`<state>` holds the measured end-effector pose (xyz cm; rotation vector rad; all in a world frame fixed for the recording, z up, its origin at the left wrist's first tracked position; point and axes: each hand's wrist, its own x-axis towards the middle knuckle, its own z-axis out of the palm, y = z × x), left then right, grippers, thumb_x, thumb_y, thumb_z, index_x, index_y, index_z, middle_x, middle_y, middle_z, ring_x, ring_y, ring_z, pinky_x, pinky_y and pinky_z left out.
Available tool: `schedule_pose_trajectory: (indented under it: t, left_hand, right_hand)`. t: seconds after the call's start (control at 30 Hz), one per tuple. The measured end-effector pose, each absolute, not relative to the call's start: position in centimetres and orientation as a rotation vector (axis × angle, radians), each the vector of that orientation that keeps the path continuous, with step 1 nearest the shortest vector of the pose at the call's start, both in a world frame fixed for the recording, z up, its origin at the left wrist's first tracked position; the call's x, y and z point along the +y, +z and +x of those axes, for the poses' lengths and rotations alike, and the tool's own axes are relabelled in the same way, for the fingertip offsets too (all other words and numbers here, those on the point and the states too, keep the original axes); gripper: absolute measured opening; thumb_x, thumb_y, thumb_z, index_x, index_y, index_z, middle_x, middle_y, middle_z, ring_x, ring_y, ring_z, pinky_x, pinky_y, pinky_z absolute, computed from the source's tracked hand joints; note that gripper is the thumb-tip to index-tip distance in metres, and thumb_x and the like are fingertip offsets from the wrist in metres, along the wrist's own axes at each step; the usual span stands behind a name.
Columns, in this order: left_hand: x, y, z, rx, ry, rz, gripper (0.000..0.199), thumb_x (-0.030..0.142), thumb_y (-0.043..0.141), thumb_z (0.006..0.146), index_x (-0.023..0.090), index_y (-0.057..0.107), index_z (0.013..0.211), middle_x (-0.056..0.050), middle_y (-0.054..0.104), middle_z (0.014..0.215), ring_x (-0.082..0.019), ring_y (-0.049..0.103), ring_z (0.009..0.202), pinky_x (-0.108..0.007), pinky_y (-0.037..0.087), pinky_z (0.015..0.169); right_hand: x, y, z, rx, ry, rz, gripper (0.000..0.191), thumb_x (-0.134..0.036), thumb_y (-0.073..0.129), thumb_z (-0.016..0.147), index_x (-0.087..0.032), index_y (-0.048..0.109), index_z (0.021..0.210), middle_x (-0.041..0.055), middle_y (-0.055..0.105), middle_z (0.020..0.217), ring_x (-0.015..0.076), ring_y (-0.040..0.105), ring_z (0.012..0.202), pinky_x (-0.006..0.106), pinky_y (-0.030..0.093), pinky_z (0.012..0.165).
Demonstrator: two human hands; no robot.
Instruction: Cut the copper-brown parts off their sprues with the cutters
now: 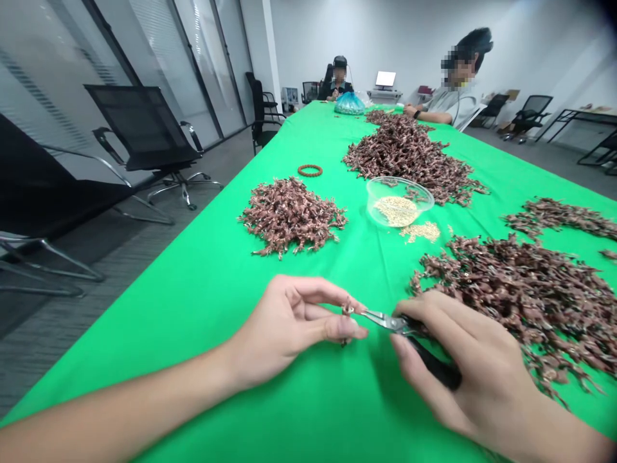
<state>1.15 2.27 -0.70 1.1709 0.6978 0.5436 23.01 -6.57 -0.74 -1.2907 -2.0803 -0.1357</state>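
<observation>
Brown pc [347, 309] btwn L fingers [324, 290]

- Plain pale wall [308, 32], twelve o'clock
- Tall dark-framed glass panels [154, 51], ten o'clock
- Grey carpeted floor [120, 273], nine o'clock
- Black mesh swivel chair [128, 122], chrome base, ten o'clock
- Lit white-screened monitor [385, 79] on white desk [384, 95], one o'clock
- Black-framed desk [590, 118], two o'clock

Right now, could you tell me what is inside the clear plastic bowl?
The clear plastic bowl holds tiny pale-gold pieces. Whatever lies beneath them is covered. Brown bits show near its far side; whether inside or behind, I cannot tell.
</observation>
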Motion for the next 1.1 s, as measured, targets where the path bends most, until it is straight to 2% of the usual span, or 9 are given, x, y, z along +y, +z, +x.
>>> schedule_pose_trajectory:
  t: [0.1, 0.2, 0.6, 0.87, 1.1]
  left_hand:
    - [2.4, -0.6, 1.1, 0.668, 0.519, 1.105, 0.028, 0.021, 0.085, 0.075, 0.009, 0.073, 0.097, -0.012, 0.08, 0.084, -0.019, 0.078, 0.073, -0.02, 0.061, 0.068]
    - [2.4, -0.7, 1.1, 0.634, 0.487, 1.053, 0.028, 0.02, 0.086, 0.075, 0.009, 0.071, 0.095, -0.012, 0.079, 0.078, -0.02, 0.078, 0.072, -0.02, 0.061, 0.066]
    - [2.3, -0.7, 1.1, 0.559, 0.464, 0.981, 0.024, 0.015, 0.086, 0.072, 0.01, 0.071, 0.088, -0.011, 0.08, 0.087, -0.022, 0.078, 0.073, -0.022, 0.061, 0.062]
    - [2.4, -0.9, 1.0, 0.541, 0.453, 0.98, 0.022, 0.015, 0.084, 0.075, 0.01, 0.069, 0.09, -0.009, 0.079, 0.077, -0.019, 0.078, 0.071, -0.02, 0.06, 0.063]
    - [2.3, -0.9, 1.0, 0.529, 0.453, 0.959, 0.021, 0.014, 0.085, 0.074, 0.01, 0.07, 0.088, -0.008, 0.079, 0.081, -0.021, 0.078, 0.073, -0.02, 0.061, 0.063]
  right_hand:
    - [-6.3, -1.3, 23.6, -2.146, -0.498, -1.16, 0.023, -0.022, 0.066, 0.088, -0.009, 0.062, 0.107, 0.0122, 0.068, 0.089, 0.0226, 0.064, 0.08, 0.035, 0.053, 0.07]
    - [-6.3, -1.5, 23.8, -2.206, -0.633, -1.099, 0.03, -0.022, 0.071, 0.086, -0.006, 0.062, 0.109, 0.0129, 0.068, 0.089, 0.0238, 0.063, 0.08, 0.038, 0.052, 0.072]
    - [-6.4, -0.8, 23.8, -2.239, -0.831, -1.013, 0.024, -0.023, 0.073, 0.084, -0.008, 0.067, 0.103, 0.0131, 0.07, 0.086, 0.0238, 0.063, 0.076, 0.037, 0.05, 0.065]
    - [-6.5, -0.6, 23.7, -2.234, -0.839, -0.987, 0.023, -0.022, 0.074, 0.083, -0.007, 0.067, 0.1, 0.0135, 0.07, 0.084, 0.0243, 0.063, 0.074, 0.038, 0.05, 0.063]
    - [-6.5, -0.5, 23.8, -2.253, -0.86, -0.982, 0.024, -0.021, 0.074, 0.083, -0.007, 0.067, 0.1, 0.0138, 0.07, 0.084, 0.0247, 0.063, 0.074, 0.038, 0.05, 0.063]
